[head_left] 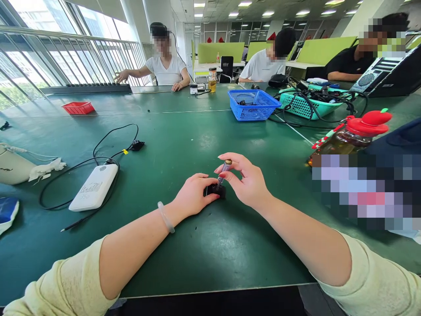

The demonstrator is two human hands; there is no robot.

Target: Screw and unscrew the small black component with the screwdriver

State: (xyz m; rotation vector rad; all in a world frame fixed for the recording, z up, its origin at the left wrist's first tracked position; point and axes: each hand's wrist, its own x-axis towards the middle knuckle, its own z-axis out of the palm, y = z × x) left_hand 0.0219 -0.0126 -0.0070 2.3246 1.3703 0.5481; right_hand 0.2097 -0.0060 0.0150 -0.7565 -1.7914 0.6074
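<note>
Near the middle of the green table, my left hand (196, 192) grips a small black part (219, 190) between thumb and fingers, down on the tabletop. My fingers cover much of it, so its exact kind is hidden. Above it, my right hand (246, 180) pinches a small screwdriver (226, 169) with a translucent purplish handle and a gold-coloured cap. The screwdriver stands nearly upright, its lower end at the top of the black part. Whether the tip sits in a screw is too small to see.
To the left lies a white power bank (95, 186) with a looping black cable (49, 206). Farther back are a red tray (78, 108), a blue basket (253, 105) and a green basket (305, 107) heaped with cables. A red-lidded bottle (358, 134) stands right. Several people sit across the table.
</note>
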